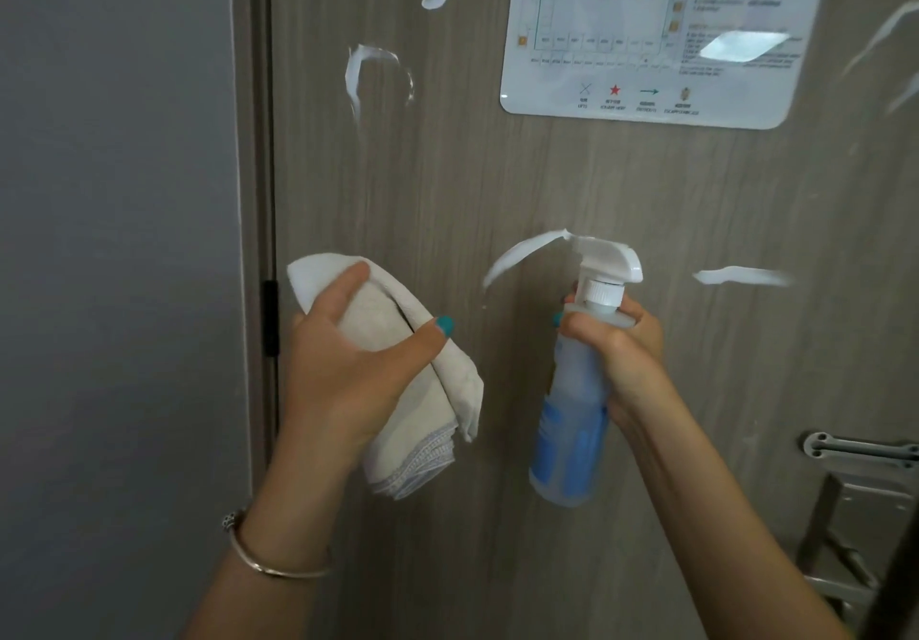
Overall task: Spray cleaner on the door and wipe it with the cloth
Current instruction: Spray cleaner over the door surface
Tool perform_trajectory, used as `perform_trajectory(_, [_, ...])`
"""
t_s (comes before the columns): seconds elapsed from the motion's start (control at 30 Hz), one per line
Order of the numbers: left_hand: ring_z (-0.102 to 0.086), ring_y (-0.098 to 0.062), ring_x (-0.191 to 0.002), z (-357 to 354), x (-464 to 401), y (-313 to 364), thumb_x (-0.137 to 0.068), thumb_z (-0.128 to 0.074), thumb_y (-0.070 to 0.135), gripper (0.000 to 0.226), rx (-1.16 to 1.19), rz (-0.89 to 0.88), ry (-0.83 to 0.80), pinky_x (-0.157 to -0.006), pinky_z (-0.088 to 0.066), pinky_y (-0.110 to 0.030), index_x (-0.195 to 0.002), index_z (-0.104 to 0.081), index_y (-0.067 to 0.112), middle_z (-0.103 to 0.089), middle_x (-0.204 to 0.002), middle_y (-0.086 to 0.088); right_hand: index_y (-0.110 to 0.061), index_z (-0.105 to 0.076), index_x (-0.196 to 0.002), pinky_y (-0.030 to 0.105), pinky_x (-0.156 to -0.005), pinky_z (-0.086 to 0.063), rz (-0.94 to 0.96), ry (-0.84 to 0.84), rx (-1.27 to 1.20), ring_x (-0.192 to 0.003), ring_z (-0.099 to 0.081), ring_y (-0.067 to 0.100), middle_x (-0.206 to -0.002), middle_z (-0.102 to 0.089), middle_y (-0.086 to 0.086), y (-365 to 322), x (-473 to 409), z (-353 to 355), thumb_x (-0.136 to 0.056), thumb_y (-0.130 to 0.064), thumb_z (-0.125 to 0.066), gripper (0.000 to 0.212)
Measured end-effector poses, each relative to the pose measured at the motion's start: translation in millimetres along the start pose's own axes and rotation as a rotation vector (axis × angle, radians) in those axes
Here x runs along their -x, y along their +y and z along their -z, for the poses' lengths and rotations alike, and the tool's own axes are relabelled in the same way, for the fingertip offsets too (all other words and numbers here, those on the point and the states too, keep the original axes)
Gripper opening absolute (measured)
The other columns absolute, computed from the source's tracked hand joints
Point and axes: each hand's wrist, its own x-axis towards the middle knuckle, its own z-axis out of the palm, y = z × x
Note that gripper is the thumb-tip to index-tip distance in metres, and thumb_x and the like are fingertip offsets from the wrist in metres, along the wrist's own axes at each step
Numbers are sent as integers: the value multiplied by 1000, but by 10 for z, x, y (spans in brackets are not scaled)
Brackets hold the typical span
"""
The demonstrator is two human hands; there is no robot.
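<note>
A grey-brown wood-grain door (497,182) fills the view. White foam streaks (517,254) lie on it in several places: upper left, centre, and right. My left hand (348,366) grips a folded white cloth (422,391) close to the door, left of centre. My right hand (621,341) is curled round the neck of a clear spray bottle (572,420) with a blue label and white trigger head (609,264), its nozzle pointing left at the door by the centre foam arc.
A glossy evacuation plan sign (656,27) is fixed to the door at upper right. The door frame and hinge (269,316) run down the left, beside a grey wall (114,241). Metal door hardware (860,455) sits at lower right.
</note>
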Motion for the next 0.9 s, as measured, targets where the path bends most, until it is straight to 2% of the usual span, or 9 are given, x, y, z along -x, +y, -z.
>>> perform_trajectory(0.13, [-48,-15,-116,-115,13,-25,-67,-84,32,76,14,-14,-25,-90,-49,-33,-134,-48,40,-42,-136,5,-11,-72,-98,42,-69,-54,9,-23,34,-70,-64,27,-83,-68,14,-14,-11,32,-53,-14,-78,46])
perform_trajectory(0.27, [-47,-14,-117,-196,17,-42,-68,-83,34,77,9,-22,-55,-90,-47,-33,-135,-46,42,-41,-137,6,-13,-72,-88,40,-70,-55,30,14,38,-70,-66,22,-78,-69,8,-68,-11,39,-54,-12,-76,34])
perform_trajectory(0.37, [-47,-16,-119,-224,13,-61,-66,-83,36,76,11,-14,-58,-96,-49,-38,-133,-47,42,-42,-138,5,-13,-70,-84,39,-67,-55,48,48,39,-69,-65,21,-74,-67,6,-104,-25,60,-54,-11,-76,30])
perform_trajectory(0.53, [-48,-15,-118,-299,-1,-70,-67,-84,35,76,32,-13,-99,-93,-49,-34,-133,-46,41,-42,-137,6,-13,-72,-99,36,-65,-54,51,30,51,-69,-64,22,-79,-68,7,-128,-18,132,-57,-13,-77,43])
perform_trajectory(0.7, [-48,-16,-120,-390,-3,-42,-66,-85,33,76,63,-22,-117,-99,-49,-42,-132,-48,41,-42,-137,4,-17,-72,-83,39,-68,-54,31,48,21,-67,-66,17,-75,-70,1,-159,43,162,-55,-11,-74,29])
perform_trajectory(0.9, [-48,-12,-119,-567,56,-83,-64,-87,33,77,76,-43,-131,-98,-49,-37,-131,-51,40,-42,-135,8,-7,-70,-104,35,-62,-56,28,31,14,-68,-66,21,-80,-67,10,-197,187,428,-61,-9,-74,43])
